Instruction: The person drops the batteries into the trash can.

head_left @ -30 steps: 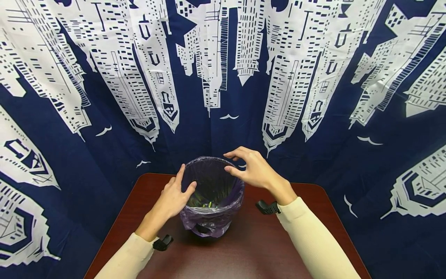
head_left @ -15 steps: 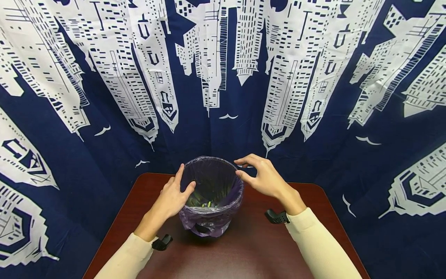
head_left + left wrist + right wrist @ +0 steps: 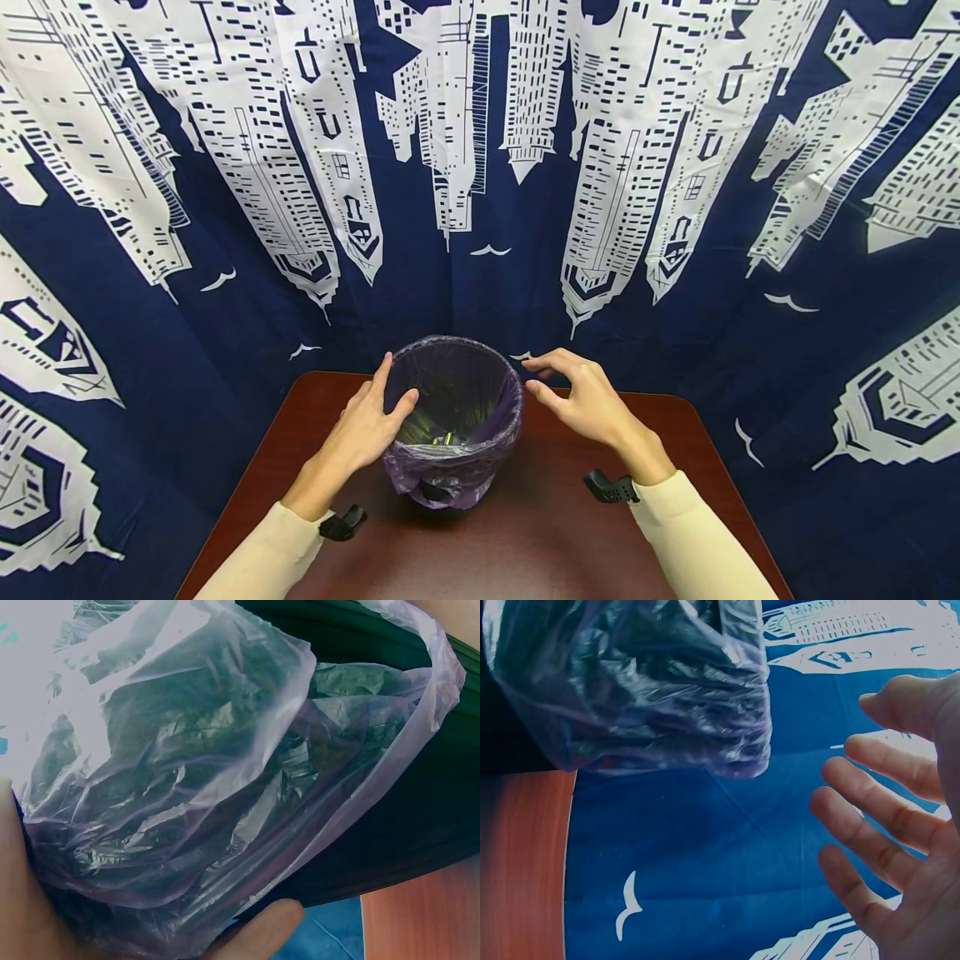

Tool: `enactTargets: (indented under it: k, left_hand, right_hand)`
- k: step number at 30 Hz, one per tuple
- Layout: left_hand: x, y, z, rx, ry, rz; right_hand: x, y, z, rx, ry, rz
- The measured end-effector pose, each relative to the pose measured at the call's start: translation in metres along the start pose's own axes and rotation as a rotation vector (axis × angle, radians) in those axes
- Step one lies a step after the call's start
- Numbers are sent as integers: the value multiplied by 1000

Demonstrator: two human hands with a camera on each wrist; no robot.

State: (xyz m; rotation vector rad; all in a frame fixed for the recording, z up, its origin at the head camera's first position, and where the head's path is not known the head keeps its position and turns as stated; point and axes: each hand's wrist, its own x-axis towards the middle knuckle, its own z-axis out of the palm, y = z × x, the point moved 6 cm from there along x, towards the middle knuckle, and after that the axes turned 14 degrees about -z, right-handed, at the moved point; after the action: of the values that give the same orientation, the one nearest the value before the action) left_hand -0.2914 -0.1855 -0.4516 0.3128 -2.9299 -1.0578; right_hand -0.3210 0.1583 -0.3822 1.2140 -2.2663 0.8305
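A dark waste bin (image 3: 390, 832) stands on the table, lined with a translucent purple bin liner (image 3: 450, 462) folded down over its rim. My left hand (image 3: 363, 427) lies at the left side of the rim, thumb over the opening and fingers along the outside. In the left wrist view the liner (image 3: 180, 750) sits between the thumb and the other fingers, which look relaxed. To the right of the bin, my right hand (image 3: 581, 396) hovers apart from the liner, fingers spread and holding nothing. Deep in the bin lie small yellow-green shiny bits (image 3: 447, 438).
The reddish-brown table (image 3: 555, 533) has rounded far corners. Behind and around it hangs a navy curtain (image 3: 487, 292) printed with white skyscrapers and birds. Each wrist wears a black camera mount, such as the right mount (image 3: 609, 487).
My right hand has moved away from the bin's rim, to the right and slightly down. The left hand stays at the rim, and the bin has hardly shifted.
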Motion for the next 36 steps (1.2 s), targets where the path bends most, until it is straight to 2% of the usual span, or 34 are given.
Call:
enactTargets:
  k: [8,12,18,23,29,36]
  left_hand:
    - [-7,-8,-5,28,6,2]
    - [-11,-15,-11,33,24,26]
    - [-9,-27,-24,5,69,74]
    - [-11,-43,-33,-16,103,121]
    - [-13,-64,-38,-18,162,181]
    - [-10,-80,-45,11,196,210]
  right_hand:
    - [-28,8,-4,-47,18,40]
    - [-42,12,-9,-64,19,66]
    - [-61,25,-22,-123,43,107]
    - [-82,36,-27,-171,68,122]
    - [-108,39,-29,-206,91,138]
    - [-132,43,-33,-245,133,120]
